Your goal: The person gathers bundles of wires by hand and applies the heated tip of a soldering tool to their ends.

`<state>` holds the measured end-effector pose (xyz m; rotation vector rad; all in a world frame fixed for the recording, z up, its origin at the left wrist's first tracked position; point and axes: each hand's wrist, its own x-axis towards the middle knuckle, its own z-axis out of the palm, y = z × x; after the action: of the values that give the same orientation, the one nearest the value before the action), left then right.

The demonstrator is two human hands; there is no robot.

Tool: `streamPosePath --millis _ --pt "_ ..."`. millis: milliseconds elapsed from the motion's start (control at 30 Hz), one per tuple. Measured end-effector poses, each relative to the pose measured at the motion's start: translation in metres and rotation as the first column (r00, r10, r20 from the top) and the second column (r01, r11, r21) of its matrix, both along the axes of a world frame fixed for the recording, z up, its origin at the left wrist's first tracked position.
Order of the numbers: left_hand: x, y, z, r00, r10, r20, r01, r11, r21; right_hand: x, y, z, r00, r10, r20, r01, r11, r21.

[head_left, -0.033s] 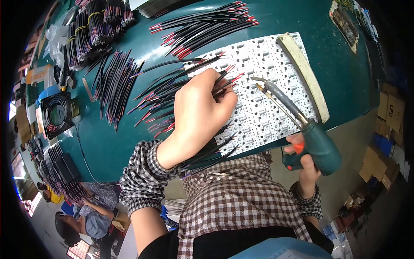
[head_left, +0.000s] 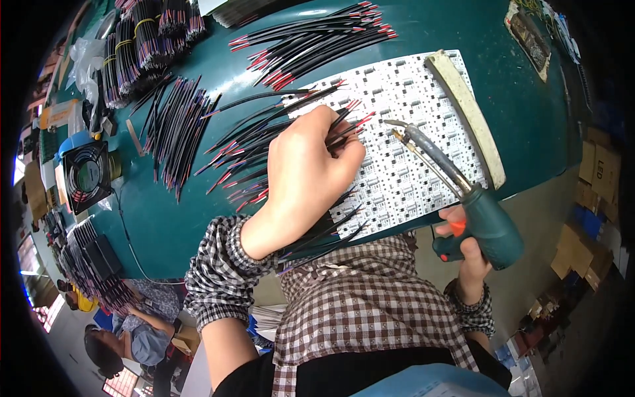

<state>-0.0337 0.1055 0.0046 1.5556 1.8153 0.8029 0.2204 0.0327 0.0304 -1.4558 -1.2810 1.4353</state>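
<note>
My left hand point(head_left: 311, 178) is closed around a bunch of thin black wires with red tips point(head_left: 331, 228), resting on a white panel of circuit boards point(head_left: 410, 99) on the teal table point(head_left: 529, 126). My right hand point(head_left: 466, 255) grips a teal soldering gun point(head_left: 486, 225) off the table's near edge. The gun's metal tip point(head_left: 391, 124) points over the panel, just right of my left fingers. Loose wires fan out under and beside my left hand. A cream-coloured bar point(head_left: 466, 112) lies along the panel's right side.
More black and red wires lie in heaps at the back point(head_left: 311, 43) and to the left point(head_left: 175, 126), with banded bundles point(head_left: 142, 46) at far left. A small black fan point(head_left: 86, 175) stands at the left edge. Another person point(head_left: 132, 337) sits lower left. Cardboard boxes point(head_left: 595, 172) stand at right.
</note>
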Motion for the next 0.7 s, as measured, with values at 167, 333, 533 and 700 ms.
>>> streamPosePath --millis 167,333,533,700 --pt "0.002 0.001 0.000 1.000 -0.010 0.003 0.010 0.999 0.031 -0.002 -0.008 -0.001 0.999 -0.027 0.031 0.028 0.999 -0.030" --pt "0.001 0.003 0.002 1.000 -0.023 0.015 0.023 1.000 -0.001 -0.002 -0.009 -0.005 1.000 0.011 0.020 -0.010 1.000 -0.019" --pt "0.000 0.005 0.002 0.999 -0.042 -0.019 0.043 0.999 0.029 0.011 -0.017 -0.017 0.995 -0.016 -0.101 0.009 0.998 -0.069" --pt "0.001 0.005 0.002 0.999 -0.045 -0.013 0.045 0.999 0.023 0.016 -0.018 -0.022 0.998 0.035 -0.058 -0.036 0.999 -0.021"
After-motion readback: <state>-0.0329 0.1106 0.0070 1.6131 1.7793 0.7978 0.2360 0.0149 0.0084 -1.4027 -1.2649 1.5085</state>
